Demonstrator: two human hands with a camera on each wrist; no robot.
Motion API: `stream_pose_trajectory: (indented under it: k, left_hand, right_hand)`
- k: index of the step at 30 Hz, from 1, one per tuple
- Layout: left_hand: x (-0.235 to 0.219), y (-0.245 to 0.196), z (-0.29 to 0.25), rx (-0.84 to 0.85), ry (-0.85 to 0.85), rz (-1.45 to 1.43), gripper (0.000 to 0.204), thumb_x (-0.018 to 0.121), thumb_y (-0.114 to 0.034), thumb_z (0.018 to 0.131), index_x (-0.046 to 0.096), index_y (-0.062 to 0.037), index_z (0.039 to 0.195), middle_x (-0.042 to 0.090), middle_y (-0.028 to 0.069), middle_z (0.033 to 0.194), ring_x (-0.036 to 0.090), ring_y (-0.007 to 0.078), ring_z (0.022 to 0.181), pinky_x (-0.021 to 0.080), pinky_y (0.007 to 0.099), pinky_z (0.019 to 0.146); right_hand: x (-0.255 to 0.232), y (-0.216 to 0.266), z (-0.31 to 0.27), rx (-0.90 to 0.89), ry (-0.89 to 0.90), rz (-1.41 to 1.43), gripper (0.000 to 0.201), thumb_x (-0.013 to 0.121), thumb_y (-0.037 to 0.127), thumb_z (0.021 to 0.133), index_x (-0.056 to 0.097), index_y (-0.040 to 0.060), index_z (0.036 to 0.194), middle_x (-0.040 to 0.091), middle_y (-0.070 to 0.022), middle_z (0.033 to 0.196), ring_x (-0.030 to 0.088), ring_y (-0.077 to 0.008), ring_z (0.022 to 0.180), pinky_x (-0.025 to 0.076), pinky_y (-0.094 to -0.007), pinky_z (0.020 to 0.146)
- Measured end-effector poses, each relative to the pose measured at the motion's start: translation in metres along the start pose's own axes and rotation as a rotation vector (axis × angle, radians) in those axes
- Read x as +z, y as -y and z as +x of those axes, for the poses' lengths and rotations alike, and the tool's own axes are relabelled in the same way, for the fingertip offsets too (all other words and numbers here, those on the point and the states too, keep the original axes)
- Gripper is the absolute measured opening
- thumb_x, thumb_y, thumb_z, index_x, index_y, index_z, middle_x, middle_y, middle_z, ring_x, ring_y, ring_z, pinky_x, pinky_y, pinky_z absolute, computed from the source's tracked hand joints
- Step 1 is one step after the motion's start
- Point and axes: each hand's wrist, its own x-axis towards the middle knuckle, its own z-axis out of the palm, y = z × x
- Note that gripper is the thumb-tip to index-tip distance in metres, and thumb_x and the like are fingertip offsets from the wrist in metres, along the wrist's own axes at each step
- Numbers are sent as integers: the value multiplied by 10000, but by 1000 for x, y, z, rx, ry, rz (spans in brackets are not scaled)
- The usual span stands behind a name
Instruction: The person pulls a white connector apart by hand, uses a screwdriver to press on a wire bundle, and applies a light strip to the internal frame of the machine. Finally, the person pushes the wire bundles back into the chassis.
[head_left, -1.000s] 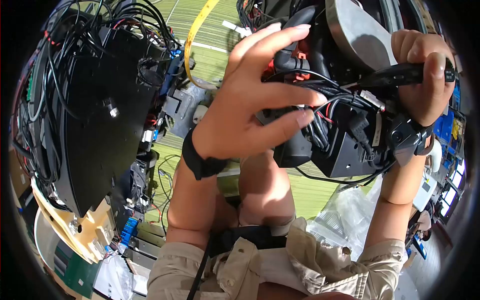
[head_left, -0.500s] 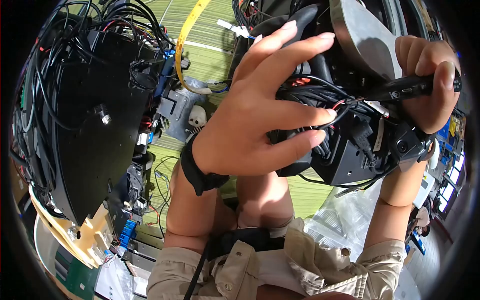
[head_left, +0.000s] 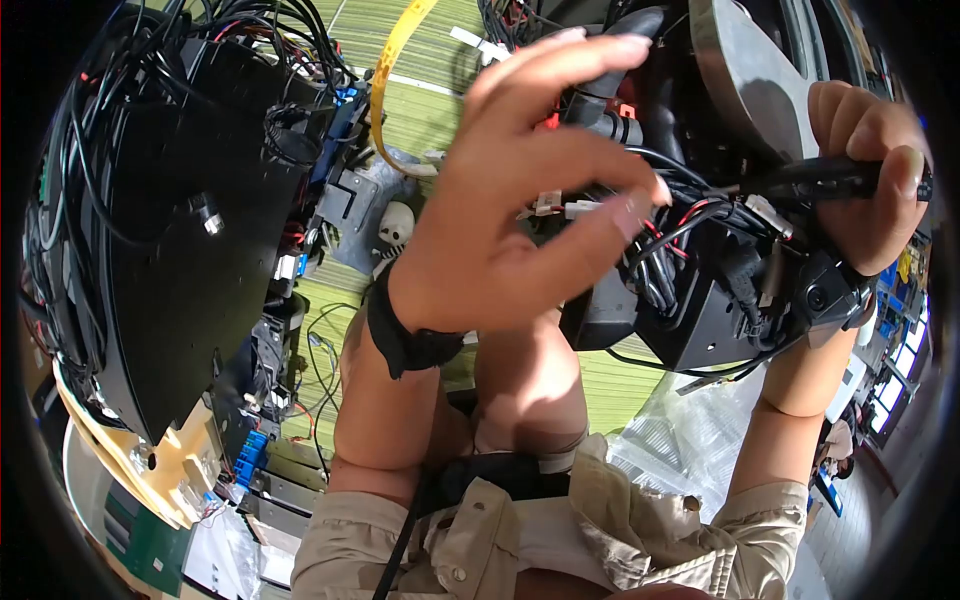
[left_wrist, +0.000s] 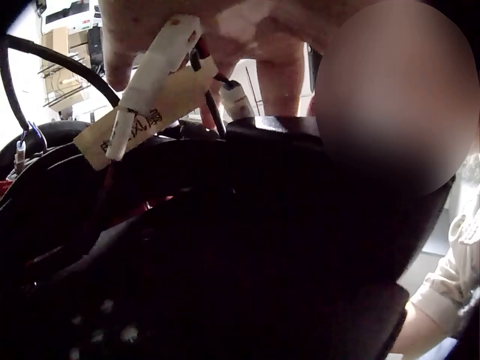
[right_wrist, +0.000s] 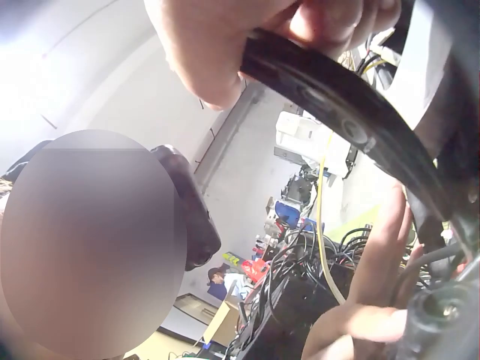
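Observation:
My right hand point(head_left: 870, 170) grips a dark, curved black handle point(right_wrist: 345, 120). Its narrow metal tip points left at a bundle of black cables point(head_left: 690, 215) with red wires among them. My left hand point(head_left: 500, 200), blurred, reaches over the bundle. Its thumb and index fingertip come together at the cables, while the other fingers extend past them. White connectors point(head_left: 580, 209) show in the gap between thumb and index finger. From the left wrist, a white connector point(left_wrist: 154, 82) and a paper tag point(left_wrist: 142, 124) with handwriting hang close below the palm.
The cables sit on a black machine point(head_left: 690, 325) with a curved grey metal plate point(head_left: 745, 80). On the left stands another black panel point(head_left: 200, 260) topped by many cables. A small skull figure point(head_left: 396, 224), a yellow strip point(head_left: 385, 70) and clear plastic point(head_left: 670, 430) lie around.
My left hand dips toward me, then lifts back, its thumb and index fingertip drawing closer together and exposing the white connectors. My right hand shifts slightly right and down, still gripping the black handle.

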Motion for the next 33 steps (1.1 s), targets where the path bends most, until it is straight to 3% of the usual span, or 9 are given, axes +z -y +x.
stream_pose_trajectory:
  k: [4, 6, 9, 12, 13, 26, 29, 31, 33]
  left_hand:
    - [-5, -2, -5, -161, -118, -6, 167, 593, -18, 775, 641, 14, 932, 528, 181, 1213, 512, 233, 1084, 356, 349, 961]
    - [-6, 4, -7, -66, -149, 4, 207, 612, 11, 778, 611, 14, 985, 563, 129, 1122, 525, 181, 1007, 383, 317, 922]
    - [-3, 4, -11, -279, -137, -156, 226, 646, -11, 788, 604, 4, 1010, 621, 81, 1017, 569, 142, 940, 428, 278, 871]
    - [-6, 1, -13, -330, -34, -58, 239, 659, -29, 789, 607, -7, 1021, 639, 66, 977, 593, 139, 914, 452, 279, 843]
    - [-7, 1, -13, -302, -35, 1, 252, 675, -50, 794, 609, -14, 1034, 651, 55, 945, 603, 134, 903, 467, 277, 821]
    - [-14, 7, -17, -371, 106, -190, 304, 605, -27, 860, 517, 23, 1147, 613, 128, 1088, 621, 215, 1047, 469, 290, 865]
    - [-10, 9, -18, -373, 117, -211, 276, 589, -49, 879, 523, 26, 1137, 608, 134, 1101, 622, 220, 1044, 469, 291, 868]
    - [-3, 10, -19, -373, -30, -254, 224, 636, -106, 823, 573, -3, 1011, 623, 94, 885, 614, 214, 829, 480, 297, 732]
    - [-4, 12, -19, -338, -11, -229, 215, 631, -106, 826, 575, -4, 1007, 621, 98, 887, 609, 217, 824, 479, 300, 732]
  right_hand:
    - [-6, -4, 0, -62, 77, -51, 462, 541, 508, 875, 485, 69, 742, 346, -8, 571, 276, -138, 532, 214, -324, 549]
    - [-2, -4, -1, -78, 105, -5, 466, 554, 529, 869, 506, 72, 790, 349, -9, 582, 302, -140, 539, 229, -321, 551]
    - [9, 1, 1, -77, 197, -101, 479, 595, 534, 841, 514, 62, 837, 399, -15, 644, 348, -146, 566, 268, -312, 560]
    - [34, 10, 5, -99, 25, -226, 482, 598, 536, 838, 517, 61, 849, 409, -20, 666, 350, -149, 582, 268, -313, 561]
    - [20, 4, 3, -122, 133, -105, 457, 631, 448, 850, 583, -6, 881, 556, -109, 841, 511, -199, 763, 390, -302, 692]
    - [19, 5, 5, -172, 173, -194, 489, 641, 460, 839, 603, -23, 910, 589, -125, 870, 528, -187, 759, 407, -270, 664]
    - [17, 7, 9, -78, 261, -137, 491, 639, 459, 841, 601, -22, 924, 586, -131, 872, 506, -162, 714, 382, -245, 620]
    - [18, 4, 13, -200, 311, -144, 485, 638, 453, 844, 590, -20, 941, 575, -125, 860, 479, -140, 678, 352, -228, 584]
    - [19, 3, 7, -166, 259, -114, 476, 649, 446, 838, 583, -14, 941, 568, -118, 852, 472, -140, 675, 349, -233, 586]
